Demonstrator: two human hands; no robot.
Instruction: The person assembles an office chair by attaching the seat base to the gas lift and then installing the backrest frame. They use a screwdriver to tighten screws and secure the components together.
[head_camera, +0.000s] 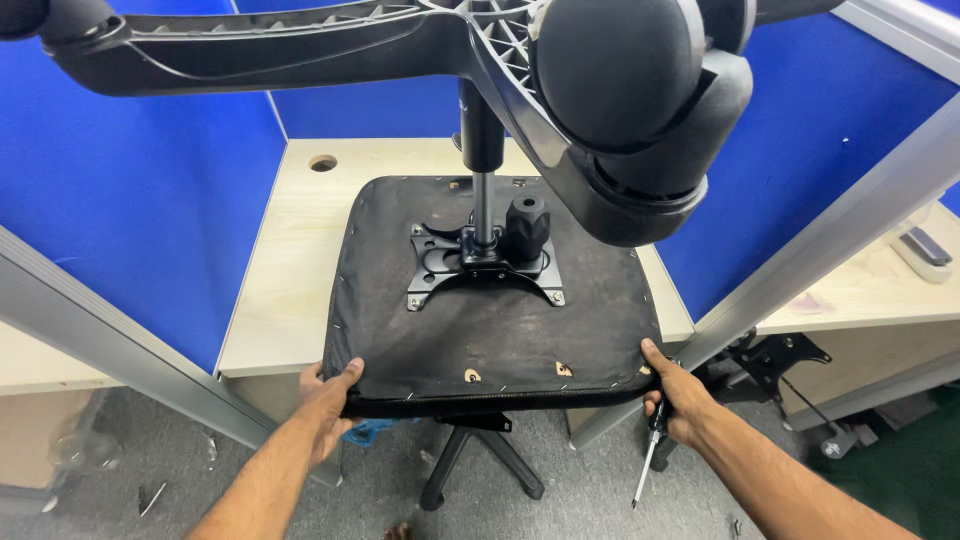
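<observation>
An upturned black chair seat lies underside up on a pale wooden table between blue partition walls. The left hand has its grip closed on the seat's near left corner, thumb on top and fingers curled under the edge. The right hand holds the near right corner the same way, and a screwdriver hangs down from its fingers, tip pointing at the floor. A black metal mounting plate is fixed at the seat's middle, a round knob beside it. From the plate a gas cylinder rises to the star base, whose caster wheel looms close to the camera
</observation>
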